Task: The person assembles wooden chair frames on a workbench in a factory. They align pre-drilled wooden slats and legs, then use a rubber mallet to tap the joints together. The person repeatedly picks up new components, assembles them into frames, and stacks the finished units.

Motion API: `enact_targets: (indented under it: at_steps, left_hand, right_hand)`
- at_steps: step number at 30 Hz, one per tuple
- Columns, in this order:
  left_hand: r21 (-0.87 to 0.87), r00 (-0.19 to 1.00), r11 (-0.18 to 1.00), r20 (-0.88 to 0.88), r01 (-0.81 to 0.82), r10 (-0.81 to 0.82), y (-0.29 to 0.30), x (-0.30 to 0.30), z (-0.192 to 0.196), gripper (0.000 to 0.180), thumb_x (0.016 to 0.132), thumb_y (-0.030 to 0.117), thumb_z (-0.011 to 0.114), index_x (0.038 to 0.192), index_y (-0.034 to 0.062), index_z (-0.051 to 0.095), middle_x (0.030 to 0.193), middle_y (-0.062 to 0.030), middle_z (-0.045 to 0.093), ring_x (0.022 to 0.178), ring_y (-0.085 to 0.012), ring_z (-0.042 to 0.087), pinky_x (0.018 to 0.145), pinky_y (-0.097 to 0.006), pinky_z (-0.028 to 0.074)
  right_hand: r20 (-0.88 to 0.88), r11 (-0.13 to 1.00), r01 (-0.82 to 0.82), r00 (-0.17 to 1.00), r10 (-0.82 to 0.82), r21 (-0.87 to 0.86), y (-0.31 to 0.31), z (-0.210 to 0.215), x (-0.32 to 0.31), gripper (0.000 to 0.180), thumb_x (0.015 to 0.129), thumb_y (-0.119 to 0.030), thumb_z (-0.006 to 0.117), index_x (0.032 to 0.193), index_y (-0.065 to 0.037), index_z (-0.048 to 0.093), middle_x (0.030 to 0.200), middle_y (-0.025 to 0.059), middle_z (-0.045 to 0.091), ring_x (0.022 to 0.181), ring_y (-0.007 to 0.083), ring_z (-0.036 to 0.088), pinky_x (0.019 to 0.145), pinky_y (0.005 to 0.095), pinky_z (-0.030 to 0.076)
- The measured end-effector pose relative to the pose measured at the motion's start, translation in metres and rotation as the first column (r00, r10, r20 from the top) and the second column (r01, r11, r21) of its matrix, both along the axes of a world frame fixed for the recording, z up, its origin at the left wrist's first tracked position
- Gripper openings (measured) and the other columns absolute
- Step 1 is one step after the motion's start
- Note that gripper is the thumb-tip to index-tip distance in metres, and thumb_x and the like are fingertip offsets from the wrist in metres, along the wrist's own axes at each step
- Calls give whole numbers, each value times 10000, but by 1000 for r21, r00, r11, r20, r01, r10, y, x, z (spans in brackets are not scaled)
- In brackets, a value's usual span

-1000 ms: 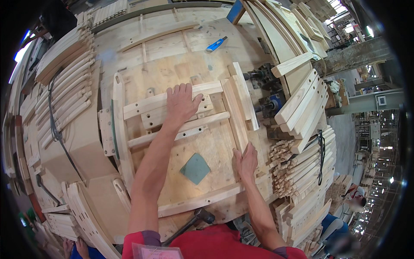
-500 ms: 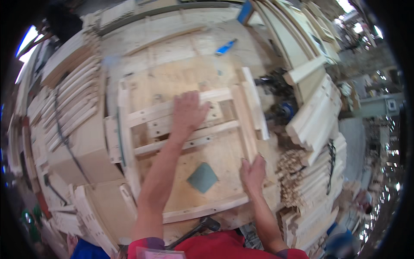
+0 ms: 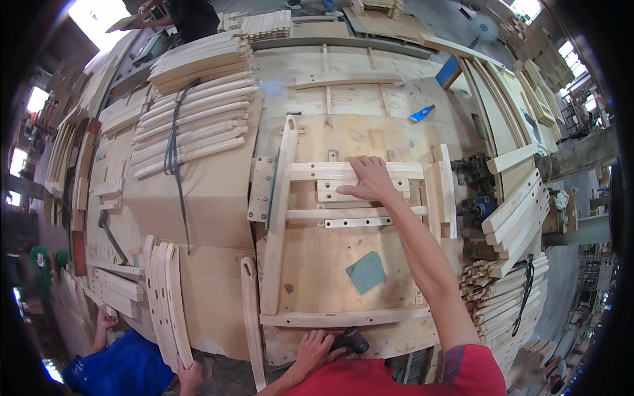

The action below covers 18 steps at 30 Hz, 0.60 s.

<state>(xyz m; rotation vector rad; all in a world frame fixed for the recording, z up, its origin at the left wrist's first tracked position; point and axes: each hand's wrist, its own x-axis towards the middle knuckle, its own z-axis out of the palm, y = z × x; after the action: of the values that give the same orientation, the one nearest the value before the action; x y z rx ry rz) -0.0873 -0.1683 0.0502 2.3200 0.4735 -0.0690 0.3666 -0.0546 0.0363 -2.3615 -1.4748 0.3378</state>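
A pale wooden frame (image 3: 279, 231) lies on the bench, with two crosspieces between its side posts. My right hand (image 3: 374, 180) rests spread over the far crosspiece (image 3: 310, 173), its thumb on a short drilled block (image 3: 330, 191). Nearer me runs the second crosspiece (image 3: 304, 214), beside a narrow strip with dark holes (image 3: 360, 223). At the bench's near edge, my left hand (image 3: 313, 354) curls around the handle of a black mallet (image 3: 356, 340); the handle is mostly hidden by the hand. A drilled rail (image 3: 343, 318) lies along the frame's near end.
A green-grey square (image 3: 366, 272) lies on the board, a blue cutter (image 3: 421, 113) farther off. Slat stacks (image 3: 191, 125) stand left, more bundled pieces (image 3: 508, 290) right. Metal clamps (image 3: 479, 210) sit by the right post. A co-worker in blue (image 3: 125, 369) holds slats at lower left.
My left hand has left the far crosspiece and come back to the mallet. My right hand has gone from the right post to the far crosspiece. The view has swung left.
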Motion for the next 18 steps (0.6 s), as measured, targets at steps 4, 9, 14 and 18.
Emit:
enact_targets:
  at_steps: [4,9,14,18]
  left_hand:
    - [42,982,991,-141,130,-123,-8,-23,-5,397,859,422,753,1043,87,650,998,-117,589,973,-323,583,803,-488,476]
    - [-97,984,994,-170,44,-61,-17,-33,-22,278,914,340,699,1017,98,609,981,-144,599,938,-356,624,780,-485,497]
    - [-264,978,965,-202,5,-60,-5,-51,-6,314,965,308,662,1134,50,604,943,-177,636,898,-429,652,756,-491,536]
    - [-509,961,817,-198,-270,195,28,-24,42,482,975,312,688,1339,23,561,789,-140,625,705,-306,645,653,-412,512]
  right_hand:
    - [117,999,-40,992,43,-33,8,-5,-10,1127,541,-773,827,1354,-40,558,1294,202,596,1220,391,526,1096,499,348]
    - [140,997,-58,988,66,-57,5,-5,-13,1192,488,-767,849,1370,-32,527,1293,202,585,1216,400,517,1088,491,355]
    - [185,997,-76,979,80,-31,2,-4,-15,1180,468,-716,867,1356,-22,520,1258,185,583,1201,365,521,1081,481,352]
    - [188,994,-69,981,52,85,-3,-7,-18,1147,472,-673,873,1352,-29,519,1249,169,580,1213,338,518,1075,480,362]
